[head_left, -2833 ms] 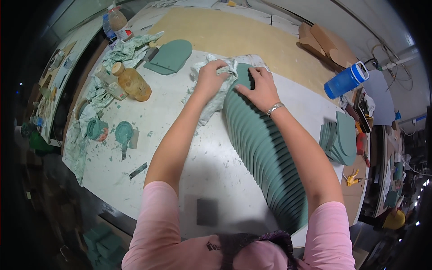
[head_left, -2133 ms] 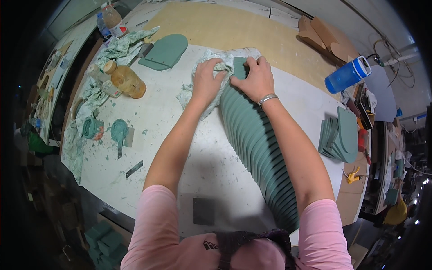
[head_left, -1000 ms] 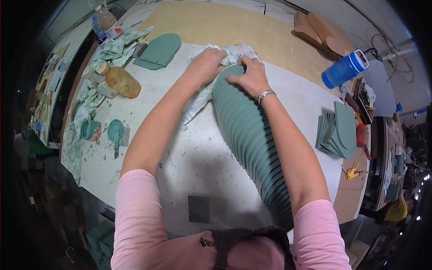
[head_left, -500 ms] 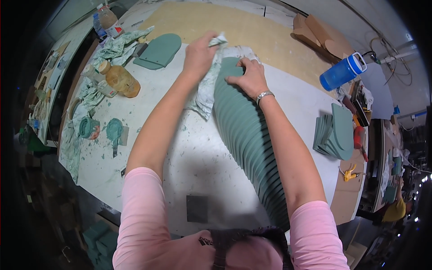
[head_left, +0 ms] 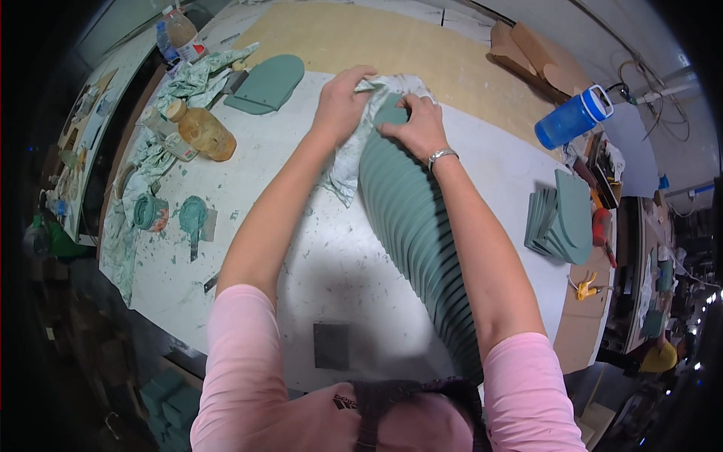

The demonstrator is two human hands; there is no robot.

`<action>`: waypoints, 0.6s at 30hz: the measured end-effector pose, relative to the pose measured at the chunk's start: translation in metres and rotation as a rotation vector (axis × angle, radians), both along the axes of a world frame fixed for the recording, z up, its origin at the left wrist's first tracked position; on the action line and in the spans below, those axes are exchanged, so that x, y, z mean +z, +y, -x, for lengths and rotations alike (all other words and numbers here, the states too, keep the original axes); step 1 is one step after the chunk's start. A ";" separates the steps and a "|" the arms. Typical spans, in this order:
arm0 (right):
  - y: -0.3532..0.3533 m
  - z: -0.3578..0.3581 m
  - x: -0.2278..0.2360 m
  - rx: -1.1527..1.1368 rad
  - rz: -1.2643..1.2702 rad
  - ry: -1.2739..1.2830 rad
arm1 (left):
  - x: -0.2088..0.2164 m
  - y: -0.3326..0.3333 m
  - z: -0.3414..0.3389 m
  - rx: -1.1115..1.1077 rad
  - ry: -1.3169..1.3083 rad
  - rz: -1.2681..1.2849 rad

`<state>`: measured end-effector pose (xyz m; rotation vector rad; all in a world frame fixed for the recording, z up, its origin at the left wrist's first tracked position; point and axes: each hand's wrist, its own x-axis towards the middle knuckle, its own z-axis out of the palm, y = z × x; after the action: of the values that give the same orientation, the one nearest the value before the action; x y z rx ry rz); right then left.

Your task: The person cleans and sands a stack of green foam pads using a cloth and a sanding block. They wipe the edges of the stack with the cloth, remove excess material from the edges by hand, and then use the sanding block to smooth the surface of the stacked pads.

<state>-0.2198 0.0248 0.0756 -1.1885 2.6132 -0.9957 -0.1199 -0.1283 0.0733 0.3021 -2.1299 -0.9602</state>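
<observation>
A long row of green, rounded flat panels (head_left: pixel 403 215) leans in a curve down the table toward me. At its far end my right hand (head_left: pixel 420 124) pinches the top of a panel between thumb and fingers. Just left of it, my left hand (head_left: pixel 343 104) is closed on a white, green-stained rag (head_left: pixel 348 169). The rag hangs beside the row and reaches its far end, close to the panel's edge. Whether it presses on the panel is hard to see. Another green panel (head_left: pixel 273 83) lies flat at the far left.
At left stand an amber-filled bottle (head_left: pixel 207 135), an open green paint jar (head_left: pixel 151 212) and a paint-covered scraper (head_left: pixel 193 218). A dark square plate (head_left: pixel 331 345) lies near me. On the right are a blue water bottle (head_left: pixel 572 120), a smaller panel stack (head_left: pixel 561 218) and a yellow tool (head_left: pixel 584 288).
My left hand has come slightly down and right with the rag, which now sits closer to the far panel. My right hand has stayed nearly in place.
</observation>
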 end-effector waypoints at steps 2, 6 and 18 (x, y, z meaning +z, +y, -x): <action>-0.003 0.000 0.000 0.015 -0.012 0.043 | -0.013 0.012 -0.018 -0.058 -0.045 0.000; 0.003 -0.003 -0.004 0.007 0.067 0.036 | -0.053 0.044 -0.072 -0.118 -0.010 0.114; 0.006 0.033 -0.024 0.024 0.197 -0.069 | -0.007 0.075 -0.044 -0.141 0.039 -0.048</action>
<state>-0.2523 0.0309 0.0514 -1.1986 2.4895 -1.2899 -0.0758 -0.0533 0.0659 0.1568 -2.1169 -1.0911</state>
